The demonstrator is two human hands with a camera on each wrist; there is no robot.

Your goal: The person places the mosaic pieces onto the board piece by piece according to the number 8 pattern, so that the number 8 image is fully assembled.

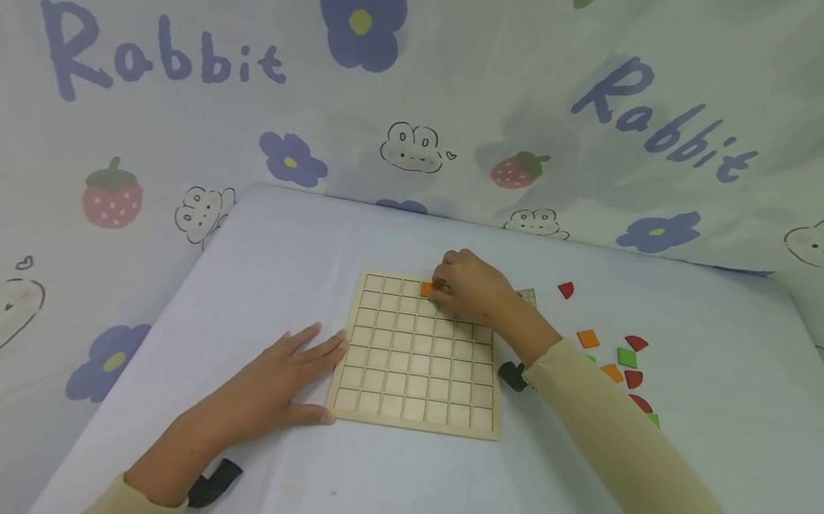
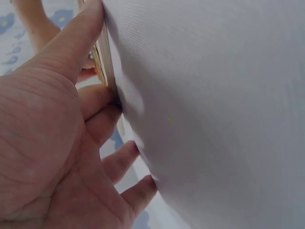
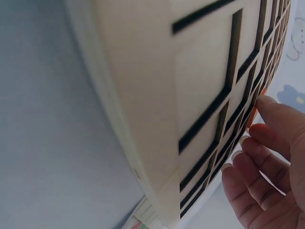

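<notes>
A pale wooden grid board lies flat on the white table, its square cells bare apart from one in the far row. At that cell my right hand pinches an orange square tile between thumb and index finger. In the right wrist view the orange tile shows only as a thin strip beside the thumb. My left hand rests on the table with fingers spread, its thumb and fingertips touching the board's left edge. Seen from the left wrist, this hand has its fingers extended.
To the board's right lie loose tiles: red quarter-circles, orange squares and green squares. A clear-looking item sits partly hidden behind the right forearm. Black wrist mounts show under the arms. A printed cloth hangs behind the table.
</notes>
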